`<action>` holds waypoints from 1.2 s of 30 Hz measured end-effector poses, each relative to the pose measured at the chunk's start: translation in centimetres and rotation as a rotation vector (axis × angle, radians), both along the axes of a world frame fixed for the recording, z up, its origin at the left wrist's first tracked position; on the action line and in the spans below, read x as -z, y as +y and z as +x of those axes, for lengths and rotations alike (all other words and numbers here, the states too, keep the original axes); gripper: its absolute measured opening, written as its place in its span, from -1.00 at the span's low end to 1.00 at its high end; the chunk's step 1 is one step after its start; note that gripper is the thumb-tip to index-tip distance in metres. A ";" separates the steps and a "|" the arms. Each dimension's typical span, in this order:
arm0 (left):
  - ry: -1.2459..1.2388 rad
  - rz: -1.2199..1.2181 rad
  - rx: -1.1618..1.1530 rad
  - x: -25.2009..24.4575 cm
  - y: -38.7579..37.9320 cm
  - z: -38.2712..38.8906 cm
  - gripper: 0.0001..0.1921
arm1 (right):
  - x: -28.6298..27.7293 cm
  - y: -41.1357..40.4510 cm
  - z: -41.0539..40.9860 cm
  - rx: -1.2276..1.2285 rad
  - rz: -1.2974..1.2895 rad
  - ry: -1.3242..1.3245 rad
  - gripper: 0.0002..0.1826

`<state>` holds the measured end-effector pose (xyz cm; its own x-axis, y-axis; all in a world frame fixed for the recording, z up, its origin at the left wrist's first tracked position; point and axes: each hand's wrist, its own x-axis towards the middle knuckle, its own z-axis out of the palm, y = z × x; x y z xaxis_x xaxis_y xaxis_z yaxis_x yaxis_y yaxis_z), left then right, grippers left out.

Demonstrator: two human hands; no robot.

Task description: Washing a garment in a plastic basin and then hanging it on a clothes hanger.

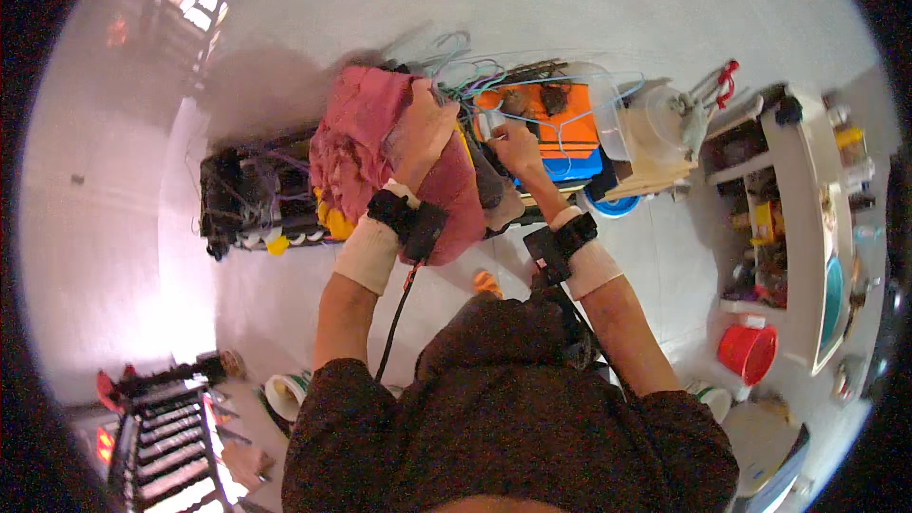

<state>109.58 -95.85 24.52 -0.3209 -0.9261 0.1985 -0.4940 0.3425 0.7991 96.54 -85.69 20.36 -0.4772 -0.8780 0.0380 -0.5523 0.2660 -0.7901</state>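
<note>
A heap of dusty-pink cloth (445,199) lies across a dark rack in front of me. My left hand (420,157) is at a pale fold of this cloth; its fingers blend into the fabric, so its hold cannot be made out. To its right, my right hand (516,148) has bent fingers near a small whitish item (489,122) beside the hangers; whether it grips anything is unclear. A light-blue clothes hanger (559,132) lies over an orange box or bag (581,103). More thin hangers (474,82) are tangled behind the cloth. Dark grey cloth (491,178) sits between the hands.
Cardboard (645,157) and a clear plastic container (659,114) stand right of the orange thing, above a blue lid or tub (614,205). A white shelf unit (794,178) with a red bucket (748,355) is farther right. A dark slatted rack (171,434) is lower left.
</note>
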 end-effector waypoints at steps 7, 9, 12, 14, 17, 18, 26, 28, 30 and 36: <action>-0.328 0.063 0.210 -1.3 0.8 -0.7 -0.48 | 2.5 5.5 -3.1 -0.011 -0.107 -0.134 -0.75; -0.413 -0.144 0.173 -2.2 0.5 -0.4 -0.55 | 2.3 8.2 -4.1 0.029 -0.058 -0.293 -0.74; -0.458 -0.362 0.182 -5.0 1.0 -1.1 -0.62 | 4.4 11.9 -6.6 0.043 0.009 -0.358 -0.76; -0.381 -0.411 0.266 -5.7 1.4 -3.4 -0.71 | 5.0 14.9 -9.1 0.027 0.016 -0.442 -0.77; -0.149 -0.357 0.434 -8.5 6.2 -6.8 -0.81 | 6.8 17.1 -11.0 -0.133 -0.158 0.007 -0.77; -0.153 -0.141 0.462 -8.3 8.8 -9.4 -0.81 | 5.1 18.7 -11.6 -0.059 -0.009 -0.245 -0.76; -0.064 0.196 1.082 -0.9 33.6 -27.6 -0.80 | 0.9 36.2 -20.6 0.184 -0.044 -0.226 -0.76; -0.061 0.173 1.236 -0.3 38.3 -31.1 -0.77 | -0.2 41.0 -22.6 0.318 -0.057 -0.347 -0.76; -0.170 0.270 1.358 -0.8 42.1 -34.5 -0.76 | -0.5 45.7 -24.4 0.468 0.010 -0.545 -0.71; -0.208 0.235 1.682 1.4 49.8 -42.9 -0.73 | -0.2 55.9 -26.5 0.802 -0.229 -0.736 -0.76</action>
